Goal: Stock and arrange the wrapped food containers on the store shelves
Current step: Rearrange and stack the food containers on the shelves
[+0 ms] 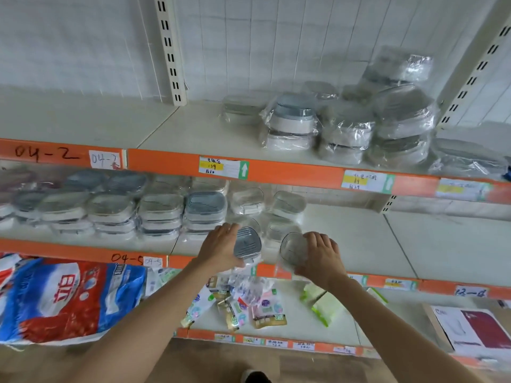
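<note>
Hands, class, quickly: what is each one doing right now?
Left hand: holds a wrapped blue-grey lidded container on edge.
Right hand: holds a wrapped clear-lidded container on edge.

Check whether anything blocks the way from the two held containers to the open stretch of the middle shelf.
Nothing visible does. The left hand holds a grey-lidded container and the right hand a clear-lidded container at the middle shelf edge; bare shelf lies just right of the stacked containers.
</note>
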A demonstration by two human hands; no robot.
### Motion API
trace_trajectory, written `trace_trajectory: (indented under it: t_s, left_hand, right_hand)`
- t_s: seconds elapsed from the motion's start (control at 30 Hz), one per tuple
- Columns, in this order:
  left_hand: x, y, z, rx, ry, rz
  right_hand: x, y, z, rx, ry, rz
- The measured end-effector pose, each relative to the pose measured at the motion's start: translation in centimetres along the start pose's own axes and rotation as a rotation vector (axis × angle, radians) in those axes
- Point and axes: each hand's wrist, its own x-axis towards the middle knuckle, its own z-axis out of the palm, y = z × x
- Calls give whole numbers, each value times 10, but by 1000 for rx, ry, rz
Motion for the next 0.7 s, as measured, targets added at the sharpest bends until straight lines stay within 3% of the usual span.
trace_trajectory:
  t_s: [0.23, 0.37, 0.5, 0.7]
  left_hand:
    - [111, -17, 61, -45, 170, 17]
    - [152, -31, 83, 9, 163, 50]
    - [154, -30, 92, 160, 135, 73]
    - [115, -19, 71, 196, 84, 108]
  right_hand:
    - [114, 34, 66, 241, 88, 55]
    - [153, 37, 101, 222, 23, 17]
    - [150, 34, 114, 34, 41, 19]
    - [116, 13, 76, -14, -82, -55]
